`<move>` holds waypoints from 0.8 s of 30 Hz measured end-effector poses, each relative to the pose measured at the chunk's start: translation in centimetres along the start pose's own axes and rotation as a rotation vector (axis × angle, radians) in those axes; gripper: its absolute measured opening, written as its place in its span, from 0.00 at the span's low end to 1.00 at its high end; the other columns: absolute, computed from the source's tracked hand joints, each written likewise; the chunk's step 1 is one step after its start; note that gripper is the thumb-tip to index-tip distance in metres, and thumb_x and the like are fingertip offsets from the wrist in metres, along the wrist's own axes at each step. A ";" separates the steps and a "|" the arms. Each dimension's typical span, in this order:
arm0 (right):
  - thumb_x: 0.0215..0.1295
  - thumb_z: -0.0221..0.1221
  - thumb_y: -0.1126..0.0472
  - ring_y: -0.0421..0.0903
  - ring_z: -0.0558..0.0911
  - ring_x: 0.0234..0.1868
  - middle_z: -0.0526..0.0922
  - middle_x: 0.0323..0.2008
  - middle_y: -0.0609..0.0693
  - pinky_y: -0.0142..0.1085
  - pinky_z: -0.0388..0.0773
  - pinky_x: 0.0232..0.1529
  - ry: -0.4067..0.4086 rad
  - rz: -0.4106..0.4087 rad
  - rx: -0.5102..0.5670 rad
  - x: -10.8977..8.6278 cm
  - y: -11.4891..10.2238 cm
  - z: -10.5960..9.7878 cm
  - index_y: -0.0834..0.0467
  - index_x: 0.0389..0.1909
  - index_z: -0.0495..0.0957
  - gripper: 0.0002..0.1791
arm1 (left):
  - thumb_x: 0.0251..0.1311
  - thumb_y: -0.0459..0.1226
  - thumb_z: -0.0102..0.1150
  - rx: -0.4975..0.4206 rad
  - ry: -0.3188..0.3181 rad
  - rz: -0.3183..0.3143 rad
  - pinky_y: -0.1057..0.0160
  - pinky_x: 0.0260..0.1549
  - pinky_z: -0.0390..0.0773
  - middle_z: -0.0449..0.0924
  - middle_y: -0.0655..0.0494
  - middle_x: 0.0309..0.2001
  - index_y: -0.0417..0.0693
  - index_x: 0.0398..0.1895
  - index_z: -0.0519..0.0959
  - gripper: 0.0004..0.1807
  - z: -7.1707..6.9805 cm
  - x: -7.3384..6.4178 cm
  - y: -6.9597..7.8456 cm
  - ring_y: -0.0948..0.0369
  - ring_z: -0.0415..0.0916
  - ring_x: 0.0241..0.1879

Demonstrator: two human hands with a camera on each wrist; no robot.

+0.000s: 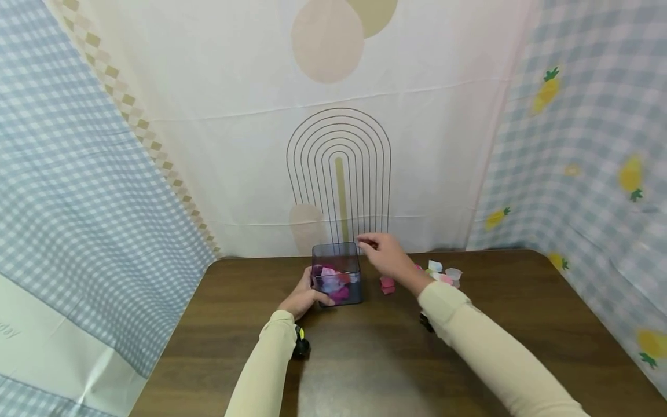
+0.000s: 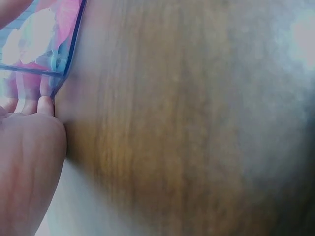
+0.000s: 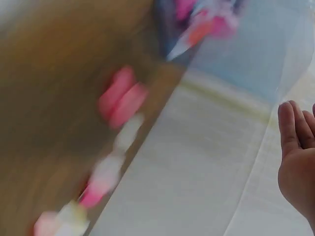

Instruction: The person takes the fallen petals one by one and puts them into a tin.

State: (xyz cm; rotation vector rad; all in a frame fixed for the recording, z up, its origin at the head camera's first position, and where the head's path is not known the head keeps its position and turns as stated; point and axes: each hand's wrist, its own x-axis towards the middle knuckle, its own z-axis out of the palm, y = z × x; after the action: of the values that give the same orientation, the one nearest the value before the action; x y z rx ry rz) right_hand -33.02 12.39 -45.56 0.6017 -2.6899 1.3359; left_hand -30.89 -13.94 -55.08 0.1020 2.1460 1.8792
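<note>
A see-through bluish plastic bin (image 1: pixel 336 275) stands on the table, with pink, white and orange-red pieces (image 1: pixel 333 281) inside; their kind is unclear. My left hand (image 1: pixel 304 298) holds its left side, thumb across the front; the left wrist view shows the fingers (image 2: pixel 45 105) against the clear wall. My right hand (image 1: pixel 383 252) is raised just right of the bin's rim, fingers together and bent forward. In the right wrist view the fingers (image 3: pixel 290 123) are fairly straight, with nothing visible in them. A pink-red piece (image 1: pixel 387 285) lies on the table below that hand.
More small white, pink and pale pieces (image 1: pixel 443 273) lie in a cluster right of the right forearm, partly hidden by it. The brown wooden table (image 1: pixel 359 359) ends at a hanging patterned cloth (image 1: pixel 250 174) behind. Checked cloths (image 1: pixel 589 220) hang at both sides.
</note>
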 end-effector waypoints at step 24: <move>0.70 0.66 0.67 0.53 0.89 0.49 0.91 0.47 0.58 0.52 0.86 0.55 -0.162 -0.251 -0.484 -6.0 7.8 -0.9 0.66 0.52 0.88 0.13 | 0.39 0.23 0.78 -0.011 -0.003 -0.013 0.43 0.79 0.63 0.68 0.43 0.72 0.50 0.75 0.56 0.58 0.0 -0.1 0.0 0.49 0.70 0.70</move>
State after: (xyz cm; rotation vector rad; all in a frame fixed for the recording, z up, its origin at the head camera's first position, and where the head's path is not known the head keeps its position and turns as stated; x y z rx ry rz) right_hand -30.60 19.22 -52.30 0.9711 -2.7867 0.5665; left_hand -30.83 -13.95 -55.12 0.0878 2.1296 1.8818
